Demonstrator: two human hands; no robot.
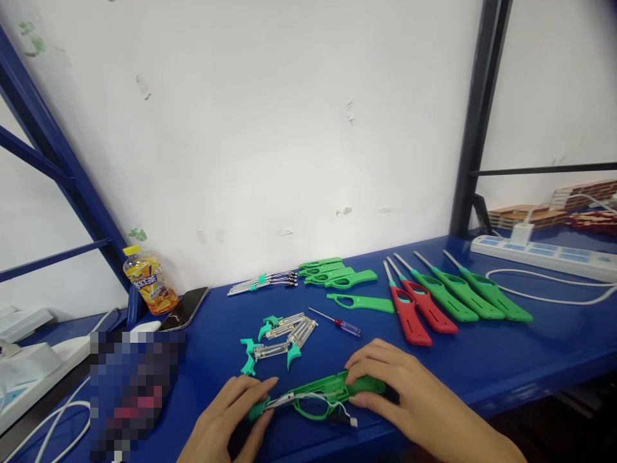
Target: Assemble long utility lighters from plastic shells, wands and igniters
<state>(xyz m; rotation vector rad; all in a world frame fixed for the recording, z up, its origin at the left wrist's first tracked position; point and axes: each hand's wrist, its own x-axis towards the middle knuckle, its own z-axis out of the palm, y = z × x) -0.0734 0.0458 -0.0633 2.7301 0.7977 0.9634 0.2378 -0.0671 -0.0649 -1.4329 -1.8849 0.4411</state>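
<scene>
A green lighter half-shell (330, 387) lies open-side up near the table's front edge, with white wires and a small black part across it. My left hand (236, 415) pinches the teal collar (259, 409) of a metal tube (282, 400) at the shell's left end. My right hand (393, 386) grips the shell's right end between thumb and fingers. Just behind, clear tanks (272, 350) and teal triggers (294, 354) lie in a loose group. A screwdriver (344, 326) with a clear purple and red handle rests beyond the shell.
Several green shells (354, 279) and metal tubes with wires (263, 283) lie along the wall. Red lighters (409, 318) and green lighters (501, 298) stand in a row at right, near a power strip (549, 254). A bottle (152, 283) and phone (187, 308) are at left.
</scene>
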